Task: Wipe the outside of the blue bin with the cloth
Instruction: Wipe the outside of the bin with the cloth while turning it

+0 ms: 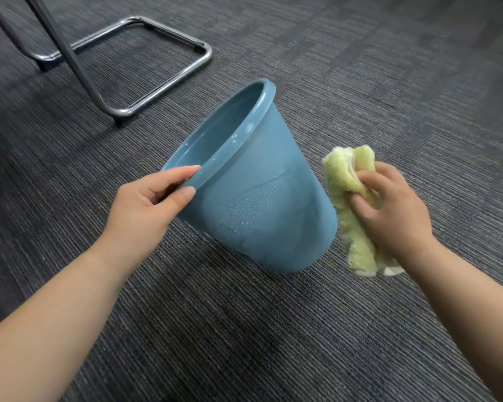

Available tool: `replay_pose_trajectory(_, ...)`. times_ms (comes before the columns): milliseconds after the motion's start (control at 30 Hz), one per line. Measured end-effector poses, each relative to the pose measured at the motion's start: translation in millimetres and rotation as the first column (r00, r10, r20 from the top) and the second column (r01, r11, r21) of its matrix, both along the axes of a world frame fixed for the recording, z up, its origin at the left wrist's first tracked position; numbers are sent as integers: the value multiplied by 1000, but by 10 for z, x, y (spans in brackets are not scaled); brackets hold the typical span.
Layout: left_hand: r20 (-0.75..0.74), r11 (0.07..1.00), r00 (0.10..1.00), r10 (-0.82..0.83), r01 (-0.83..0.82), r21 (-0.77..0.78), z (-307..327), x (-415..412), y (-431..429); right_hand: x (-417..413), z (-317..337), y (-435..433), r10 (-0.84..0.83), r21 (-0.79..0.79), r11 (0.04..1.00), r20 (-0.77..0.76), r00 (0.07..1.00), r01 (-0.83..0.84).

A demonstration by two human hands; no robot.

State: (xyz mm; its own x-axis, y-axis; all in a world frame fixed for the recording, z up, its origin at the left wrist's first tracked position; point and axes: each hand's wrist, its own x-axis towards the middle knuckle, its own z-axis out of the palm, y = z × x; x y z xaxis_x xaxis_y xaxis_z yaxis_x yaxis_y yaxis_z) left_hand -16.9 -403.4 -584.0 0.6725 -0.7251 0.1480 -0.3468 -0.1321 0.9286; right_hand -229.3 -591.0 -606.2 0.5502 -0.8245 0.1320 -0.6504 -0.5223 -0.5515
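Observation:
The blue bin (pixel 262 181) is tilted toward the upper left, its base edge resting on the carpet and its open mouth facing up and left. Water droplets speckle its near outer wall. My left hand (pixel 145 204) grips the near rim, thumb inside and fingers under the lip. My right hand (pixel 389 210) holds a bunched yellow-green cloth (pixel 349 198) just right of the bin's lower wall. The cloth sits beside the bin; whether it touches the wall is unclear.
Dark grey striped carpet (pixel 244 329) covers the whole floor. A chrome tubular chair base (pixel 157 68) with dark legs stands at the upper left, behind the bin.

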Motion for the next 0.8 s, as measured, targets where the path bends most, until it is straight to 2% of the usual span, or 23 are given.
replay_pose_trajectory(67, -67, 999, 996, -51, 50, -19, -3, -25, -26, 123, 111, 62, 73, -46, 996, 40, 997, -71)
replay_pose_trajectory(200, -91, 993, 989, -115, 113, -24, -2, -64, -33, 327, 299, 189, 191, -145, 973, 84, 978, -177)
replay_pose_trajectory(500, -106, 995, 990, -94, 90, -47, -20, -51, 7, 410, 413, 536, 402, -294, 874, -10, 916, -387)
replay_pose_trajectory(567, -106, 995, 990, -93, 89, -45, -11, -42, -6, 411, 414, 468, 387, -278, 884, -15, 922, -376)
replay_pose_trajectory(700, -94, 994, 990, -109, 105, -43, -9, -41, -40, 385, 300, 313, 214, -167, 963, 4, 977, -211)
replay_pose_trajectory(800, -83, 993, 991, -105, 101, -56, -28, -51, -52, 379, 248, 360, 216, -202, 957, 12, 976, -210)
